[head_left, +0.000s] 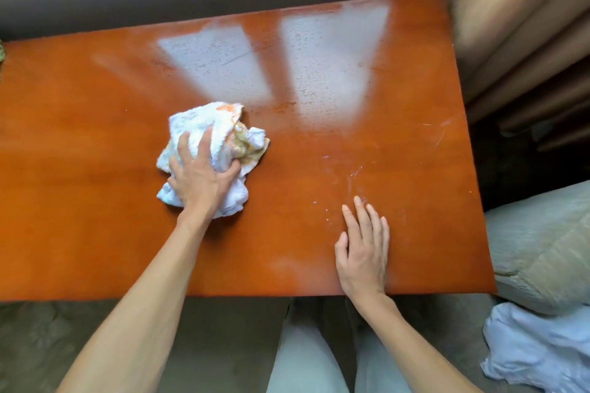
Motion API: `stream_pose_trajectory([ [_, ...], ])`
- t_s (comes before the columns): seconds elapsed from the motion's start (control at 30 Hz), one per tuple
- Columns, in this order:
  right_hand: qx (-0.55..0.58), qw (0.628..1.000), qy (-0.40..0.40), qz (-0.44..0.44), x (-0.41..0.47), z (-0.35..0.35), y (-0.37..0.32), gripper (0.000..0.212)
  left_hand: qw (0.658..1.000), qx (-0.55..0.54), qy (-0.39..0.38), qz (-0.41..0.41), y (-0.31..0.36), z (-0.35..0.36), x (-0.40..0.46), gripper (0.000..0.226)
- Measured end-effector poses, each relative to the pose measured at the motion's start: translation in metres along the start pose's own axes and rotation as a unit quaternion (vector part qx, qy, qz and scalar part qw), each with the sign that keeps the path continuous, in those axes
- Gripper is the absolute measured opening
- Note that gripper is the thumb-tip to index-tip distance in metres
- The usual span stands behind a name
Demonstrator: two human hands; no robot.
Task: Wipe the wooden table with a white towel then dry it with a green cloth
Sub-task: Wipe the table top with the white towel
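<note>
The orange-brown wooden table [95,137] fills the middle of the head view. A crumpled white towel [220,131] with orange and yellow patches lies left of the table's centre. My left hand [199,179] lies on top of the towel and grips it, fingers spread and thumb dug into the cloth. My right hand [364,252] rests flat on the table near its front edge, fingers straight and together. A sliver of green cloth [1,54] shows at the far left edge, mostly out of frame.
Beige curtains [517,25] hang at the right behind the table. A pale cushion [542,246] and a crumpled white fabric [536,348] lie right of the table. My legs in light trousers [303,354] sit below the front edge. White scuff marks [354,172] show near my right hand.
</note>
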State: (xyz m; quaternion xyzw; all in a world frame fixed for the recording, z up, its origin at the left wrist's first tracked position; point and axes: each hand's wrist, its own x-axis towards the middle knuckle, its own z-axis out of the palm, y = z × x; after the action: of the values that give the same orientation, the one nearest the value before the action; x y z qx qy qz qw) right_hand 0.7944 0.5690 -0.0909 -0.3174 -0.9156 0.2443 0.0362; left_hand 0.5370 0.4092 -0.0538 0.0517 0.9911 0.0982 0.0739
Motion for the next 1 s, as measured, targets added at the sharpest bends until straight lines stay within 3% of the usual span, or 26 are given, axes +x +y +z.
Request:
stream_pose_trajectory([
  [0.13,0.113,0.993,-0.028,-0.033,-0.001,-0.03,0.032,0.05,0.999,0.01,0.022,-0.048,0.008,0.018,-0.078,0.078],
  [0.23,0.082,0.995,0.037,-0.032,0.007,-0.062,0.08,0.049,0.999,-0.004,0.028,-0.03,0.031,0.033,-0.134,0.077],
  [0.37,0.019,0.993,0.098,0.066,0.022,-0.096,0.148,0.049,0.999,0.024,-0.009,0.03,0.088,0.048,-0.192,0.082],
  [0.5,0.059,0.987,0.064,0.135,0.027,-0.096,0.167,0.052,0.991,0.038,-0.033,0.126,0.149,0.062,-0.215,0.083],
  [0.7,0.073,0.987,0.033,0.137,0.025,-0.088,0.16,0.056,0.961,0.048,-0.017,0.272,0.177,0.067,-0.16,0.087],
  [0.87,0.064,0.989,0.029,0.128,0.024,-0.091,0.16,0.056,0.958,0.045,-0.045,0.278,0.206,0.051,-0.058,0.087],
  [1.0,0.087,0.988,0.029,0.126,0.024,-0.092,0.163,0.055,0.96,0.072,-0.037,0.269,0.192,0.034,0.006,0.087],
])
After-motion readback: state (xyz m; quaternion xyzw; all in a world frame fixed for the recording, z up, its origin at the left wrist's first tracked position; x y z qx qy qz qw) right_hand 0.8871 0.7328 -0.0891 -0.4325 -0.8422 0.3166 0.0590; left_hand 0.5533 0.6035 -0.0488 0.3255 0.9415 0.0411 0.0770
